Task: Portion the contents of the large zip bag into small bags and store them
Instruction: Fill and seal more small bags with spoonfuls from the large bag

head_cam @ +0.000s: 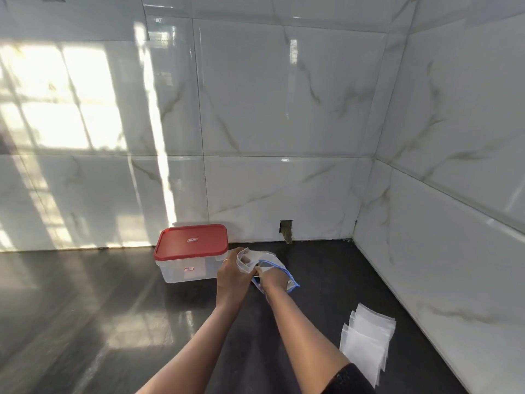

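Observation:
The large zip bag (279, 269), clear with a blue zip edge, lies on the dark counter (113, 308) near the back wall. My right hand (273, 278) is pushed into its mouth, fingers hidden inside. My left hand (231, 275) holds a small clear bag (243, 261) open just left of the large bag's mouth, pinching its rim. What lies inside either bag cannot be made out. A clear storage box with a red lid (191, 253) stands shut just left of my hands.
A stack of several small clear bags (366, 339) lies on the counter at the right, close to the side wall. Marble-look tiled walls close off the back and right. A small hole (286, 230) sits in the back wall at counter level.

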The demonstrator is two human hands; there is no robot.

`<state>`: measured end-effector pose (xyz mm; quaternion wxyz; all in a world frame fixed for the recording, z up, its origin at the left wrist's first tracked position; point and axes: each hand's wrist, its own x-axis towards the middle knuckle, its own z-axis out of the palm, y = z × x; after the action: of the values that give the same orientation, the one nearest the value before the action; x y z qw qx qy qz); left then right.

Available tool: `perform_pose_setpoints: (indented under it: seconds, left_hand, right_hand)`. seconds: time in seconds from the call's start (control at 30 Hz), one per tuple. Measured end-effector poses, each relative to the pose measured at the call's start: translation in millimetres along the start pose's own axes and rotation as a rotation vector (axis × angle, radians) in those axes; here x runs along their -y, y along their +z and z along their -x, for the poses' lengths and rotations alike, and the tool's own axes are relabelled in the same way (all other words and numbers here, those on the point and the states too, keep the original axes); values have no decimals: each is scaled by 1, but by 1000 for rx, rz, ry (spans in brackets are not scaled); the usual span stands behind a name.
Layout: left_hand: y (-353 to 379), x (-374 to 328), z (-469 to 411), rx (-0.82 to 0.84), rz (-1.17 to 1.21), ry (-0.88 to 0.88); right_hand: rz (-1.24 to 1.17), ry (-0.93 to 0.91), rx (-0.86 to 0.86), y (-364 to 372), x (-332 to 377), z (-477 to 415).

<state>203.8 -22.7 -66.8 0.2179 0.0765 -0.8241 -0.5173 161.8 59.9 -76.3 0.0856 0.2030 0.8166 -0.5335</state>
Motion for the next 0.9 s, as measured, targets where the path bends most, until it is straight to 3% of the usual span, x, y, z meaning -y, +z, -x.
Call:
perform_pose_setpoints:
  seconds: [0.13, 0.3, 0.5, 0.6, 0.9]
  left_hand:
    - [5, -5, 0, -9, -19, 7]
    - [9, -9, 4, -19, -37, 5]
    - [9, -8, 9, -32, -10, -22]
    - [7, -9, 10, -42, 6, -32]
    - [7, -5, 14, -14, 10, -33]
  right_hand:
    - [-82, 18, -69, 3, 4, 9]
    - [28, -48, -184, -16, 1, 29]
    - [22, -124, -210, -24, -6, 34]
    - [134, -133, -217, -34, -7, 43]
    - [44, 12, -216, -48, -9, 39]
